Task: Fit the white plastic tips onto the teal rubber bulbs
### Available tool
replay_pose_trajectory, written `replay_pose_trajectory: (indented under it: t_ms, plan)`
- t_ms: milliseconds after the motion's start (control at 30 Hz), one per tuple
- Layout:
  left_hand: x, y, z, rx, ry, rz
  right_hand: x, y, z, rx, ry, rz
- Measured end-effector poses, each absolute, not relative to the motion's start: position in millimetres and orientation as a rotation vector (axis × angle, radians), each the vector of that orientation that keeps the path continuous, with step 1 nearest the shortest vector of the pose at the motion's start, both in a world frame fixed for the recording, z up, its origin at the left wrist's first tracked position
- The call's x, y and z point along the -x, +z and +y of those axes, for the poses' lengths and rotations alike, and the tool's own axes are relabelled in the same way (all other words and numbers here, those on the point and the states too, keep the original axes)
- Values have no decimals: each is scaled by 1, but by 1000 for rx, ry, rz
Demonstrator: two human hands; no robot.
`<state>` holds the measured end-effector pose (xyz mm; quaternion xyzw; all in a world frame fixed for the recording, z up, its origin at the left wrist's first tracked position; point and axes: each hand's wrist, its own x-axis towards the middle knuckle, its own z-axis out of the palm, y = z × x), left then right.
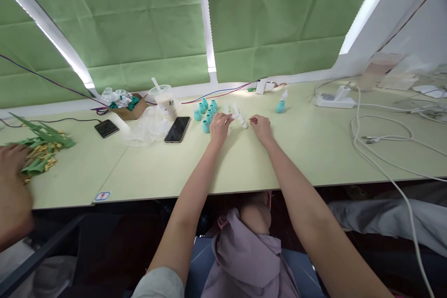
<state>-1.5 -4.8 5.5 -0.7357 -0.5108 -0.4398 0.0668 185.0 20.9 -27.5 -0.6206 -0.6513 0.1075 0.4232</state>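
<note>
My left hand (220, 128) is closed in a pinch, with a small white nozzle tip (234, 116) at its fingertips. Just right of it, my right hand (261, 127) has thumb and fingers pressed together; anything between them is too small to make out. Small white pieces (241, 120) stand in rows on the table between both hands. Left of my left hand, several teal rubber bulbs (206, 125) with open necks stand grouped, partly overlapping. Farther right, one teal bulb (280, 107) stands upright with a clear pointed nozzle (285, 95) on it.
A phone (177, 129), a drink cup (166, 104), crumpled plastic (148, 128) and a cardboard box (131, 109) lie leftward. At far left, another person's hand (12, 163) touches green and yellow pieces (40, 156). A power strip (335, 101) and white cables (380, 137) occupy the right.
</note>
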Motion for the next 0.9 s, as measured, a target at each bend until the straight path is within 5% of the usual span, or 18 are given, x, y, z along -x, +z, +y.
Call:
replay_pose_trajectory:
  t_ms: [400, 700, 900]
  plan:
    - [1, 1, 2, 2266, -1342, -1481, -197, -38, 41, 1256, 794, -1461]
    - [-1, 3, -4, 2365, -1237, -1439, -197, -37, 41, 1307, 756, -1488]
    - [-2, 10, -7, 2372, -1230, -1445, -192, 1, 15, 1244, 430, -1590]
